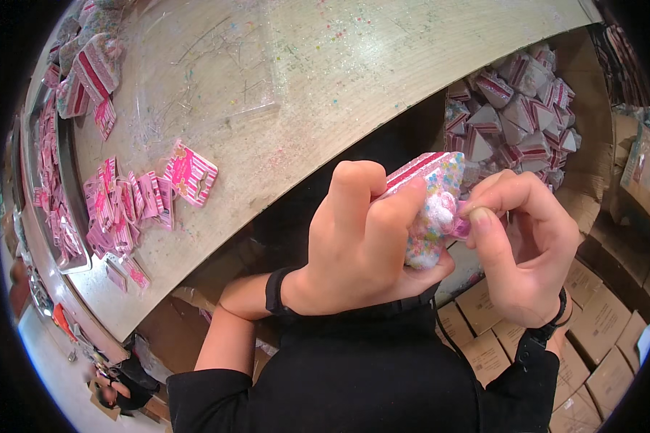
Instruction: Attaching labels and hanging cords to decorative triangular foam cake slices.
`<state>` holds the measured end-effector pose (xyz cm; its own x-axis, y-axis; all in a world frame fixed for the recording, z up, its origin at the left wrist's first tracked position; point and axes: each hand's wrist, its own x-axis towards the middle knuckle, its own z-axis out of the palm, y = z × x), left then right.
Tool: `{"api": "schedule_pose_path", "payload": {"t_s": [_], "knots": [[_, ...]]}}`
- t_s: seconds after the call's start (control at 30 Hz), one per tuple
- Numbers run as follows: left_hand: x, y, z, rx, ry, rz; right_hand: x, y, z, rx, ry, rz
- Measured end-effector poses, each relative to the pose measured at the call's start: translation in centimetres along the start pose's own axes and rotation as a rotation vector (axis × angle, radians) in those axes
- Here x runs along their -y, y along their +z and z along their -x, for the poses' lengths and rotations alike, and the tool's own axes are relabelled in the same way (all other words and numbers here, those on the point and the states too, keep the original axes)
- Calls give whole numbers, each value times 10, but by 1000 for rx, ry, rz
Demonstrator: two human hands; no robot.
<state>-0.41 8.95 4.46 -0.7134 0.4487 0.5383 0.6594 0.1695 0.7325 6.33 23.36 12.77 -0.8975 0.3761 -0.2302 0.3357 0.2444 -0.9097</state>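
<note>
In front of my body, my left hand holds a toy cake slice, its fingers wrapped round the sides. The slice has red and white layers, and pastel sprinkles and a white puff on its decorated face. My right hand is closed in a pinch, thumb against forefinger, at a small shiny pink piece beside the puff. Fingertips partly cover this piece, and I cannot tell whether it is a ribbon or a wrapper. Both hands are off the table, over its near edge.
Pink striped tags lie piled on the table, with one tag apart. More fill a metal tray at left. Cake slices sit far left; a cardboard box at right holds several wrapped ones. Small cartons stand below.
</note>
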Motion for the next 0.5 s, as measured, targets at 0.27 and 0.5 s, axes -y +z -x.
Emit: {"api": "schedule_pose_path", "payload": {"t_s": [0.27, 0.5], "knots": [[2, -1, -1, 25, -8, 13, -4, 1, 0, 2, -240, 163], [2, -7, -8, 31, -34, 50, -3, 1, 1, 0, -162, 65]]}}
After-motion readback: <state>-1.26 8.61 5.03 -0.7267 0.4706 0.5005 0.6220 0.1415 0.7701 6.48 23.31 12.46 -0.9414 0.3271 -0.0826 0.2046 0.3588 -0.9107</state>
